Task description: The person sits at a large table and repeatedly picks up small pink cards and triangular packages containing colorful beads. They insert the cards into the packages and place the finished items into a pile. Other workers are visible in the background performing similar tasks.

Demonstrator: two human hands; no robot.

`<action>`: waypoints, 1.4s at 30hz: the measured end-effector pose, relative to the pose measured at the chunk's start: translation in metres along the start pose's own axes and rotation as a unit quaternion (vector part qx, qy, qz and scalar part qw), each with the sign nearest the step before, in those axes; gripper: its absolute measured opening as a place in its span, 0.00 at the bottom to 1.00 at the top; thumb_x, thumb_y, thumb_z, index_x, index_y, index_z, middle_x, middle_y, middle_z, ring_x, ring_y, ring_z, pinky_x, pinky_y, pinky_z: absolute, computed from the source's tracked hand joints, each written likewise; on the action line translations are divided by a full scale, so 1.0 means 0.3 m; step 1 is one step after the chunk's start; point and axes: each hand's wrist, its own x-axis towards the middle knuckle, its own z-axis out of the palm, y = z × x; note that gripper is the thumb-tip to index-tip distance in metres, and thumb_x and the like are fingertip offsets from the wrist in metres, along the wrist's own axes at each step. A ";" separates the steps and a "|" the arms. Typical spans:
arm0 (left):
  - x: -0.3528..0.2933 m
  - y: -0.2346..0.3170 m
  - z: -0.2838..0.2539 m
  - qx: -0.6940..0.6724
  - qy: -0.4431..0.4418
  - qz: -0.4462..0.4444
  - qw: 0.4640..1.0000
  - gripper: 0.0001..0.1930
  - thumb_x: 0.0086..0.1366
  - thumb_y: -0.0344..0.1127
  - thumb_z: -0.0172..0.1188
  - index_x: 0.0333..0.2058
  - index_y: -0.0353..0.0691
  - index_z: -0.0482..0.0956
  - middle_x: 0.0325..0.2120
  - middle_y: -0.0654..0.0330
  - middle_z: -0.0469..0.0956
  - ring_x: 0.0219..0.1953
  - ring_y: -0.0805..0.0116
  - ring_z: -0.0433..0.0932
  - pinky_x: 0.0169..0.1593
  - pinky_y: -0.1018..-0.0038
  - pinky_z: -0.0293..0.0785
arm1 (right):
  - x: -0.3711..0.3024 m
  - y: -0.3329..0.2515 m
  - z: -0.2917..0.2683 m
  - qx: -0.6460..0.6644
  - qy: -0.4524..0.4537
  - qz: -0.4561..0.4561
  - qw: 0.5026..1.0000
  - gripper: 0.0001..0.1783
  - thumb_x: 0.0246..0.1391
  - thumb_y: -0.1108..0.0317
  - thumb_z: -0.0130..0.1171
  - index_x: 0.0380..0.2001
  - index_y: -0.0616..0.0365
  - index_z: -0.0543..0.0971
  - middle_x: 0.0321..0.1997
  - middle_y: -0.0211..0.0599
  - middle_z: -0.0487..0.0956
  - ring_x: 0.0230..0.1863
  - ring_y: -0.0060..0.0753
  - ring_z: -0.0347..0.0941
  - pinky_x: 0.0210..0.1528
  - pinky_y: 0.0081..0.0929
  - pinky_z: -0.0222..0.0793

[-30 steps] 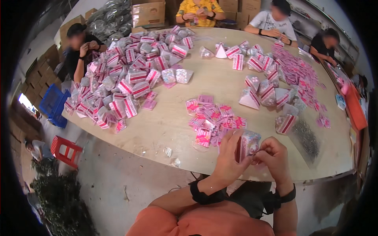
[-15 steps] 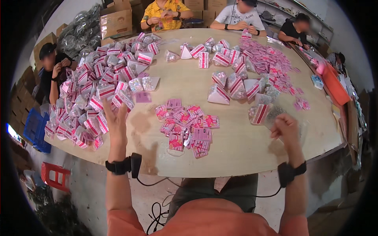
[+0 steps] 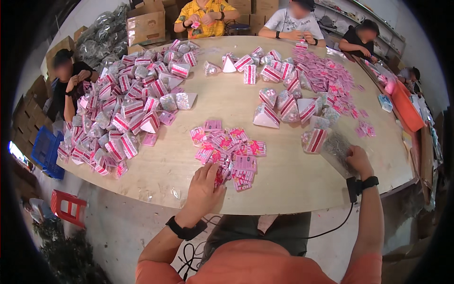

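My left hand [image 3: 203, 190] rests at the near left edge of a small pile of pink printed packets [image 3: 232, 150]. Its fingers are stretched out over the packets, with the thumb apart. To the right, my right hand [image 3: 360, 162] has its fingers curled at the edge of some flat clear plastic bags [image 3: 336, 150]; the fingertips are partly hidden. Just left of those bags lies a filled bag with a pink-and-white striped label [image 3: 314, 140]. More filled, wedge-shaped bags [image 3: 288, 106] are grouped beyond it.
A big heap of filled bags [image 3: 127, 104] covers the table's left side. Loose pink packets [image 3: 326, 75] spread at the far right. Several people sit around the table [image 3: 222, 99]. An orange bin [image 3: 405, 106] stands on the right, a blue crate [image 3: 47, 154] and red stool [image 3: 69, 208] on the left.
My left hand has come from the left heap down and right onto the pink packets. A filled bag has landed at that heap's edge. My right hand has moved onto the clear bags.
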 end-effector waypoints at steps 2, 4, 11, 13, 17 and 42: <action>0.009 -0.007 -0.003 -0.008 0.012 0.006 1.000 0.30 0.47 0.32 0.63 0.49 0.33 0.62 0.44 0.45 0.67 0.46 0.48 0.66 0.49 0.63 0.64 | 0.000 -0.009 0.005 -0.007 0.005 0.013 1.000 0.07 0.31 0.75 0.54 0.21 0.63 0.72 0.25 0.47 0.72 0.32 0.48 0.69 0.34 0.38 0.64; 0.032 -0.025 -0.009 -0.032 0.029 -0.009 0.999 0.27 0.47 0.32 0.63 0.47 0.32 0.65 0.40 0.47 0.70 0.43 0.50 0.69 0.46 0.65 0.67 | -0.004 -0.002 -0.001 -0.008 0.010 0.006 1.000 0.06 0.32 0.75 0.53 0.21 0.63 0.72 0.24 0.47 0.72 0.30 0.49 0.68 0.33 0.38 0.64; 0.258 -0.236 -0.115 -0.072 0.036 -0.097 0.992 0.20 0.49 0.35 0.61 0.41 0.34 0.71 0.37 0.46 0.74 0.37 0.51 0.74 0.42 0.65 0.70 | -0.019 -0.005 -0.045 0.111 0.083 0.049 0.989 0.05 0.35 0.75 0.50 0.21 0.64 0.70 0.19 0.49 0.71 0.24 0.50 0.68 0.27 0.38 0.62; 0.321 -0.314 -0.111 -0.042 0.011 -0.082 0.996 0.23 0.48 0.36 0.61 0.44 0.34 0.70 0.39 0.46 0.73 0.39 0.52 0.74 0.43 0.65 0.70 | -0.016 -0.024 -0.058 0.117 0.099 0.045 0.987 0.04 0.34 0.76 0.50 0.20 0.64 0.69 0.17 0.46 0.70 0.22 0.43 0.67 0.26 0.34 0.62; 0.430 -0.371 -0.012 -0.033 -0.013 -0.062 0.997 0.29 0.48 0.37 0.61 0.49 0.36 0.65 0.43 0.47 0.71 0.42 0.48 0.70 0.47 0.66 0.67 | -0.026 -0.029 -0.056 0.088 0.090 0.049 0.991 0.04 0.33 0.76 0.51 0.20 0.63 0.70 0.19 0.46 0.71 0.24 0.42 0.69 0.28 0.34 0.64; 0.486 -0.197 0.069 -0.014 -0.063 -0.139 0.988 0.25 0.47 0.41 0.60 0.43 0.36 0.70 0.38 0.46 0.71 0.39 0.52 0.73 0.43 0.66 0.69 | -0.035 0.017 -0.004 -0.012 0.040 0.050 0.998 0.05 0.34 0.74 0.53 0.21 0.62 0.73 0.25 0.50 0.74 0.33 0.52 0.70 0.36 0.42 0.66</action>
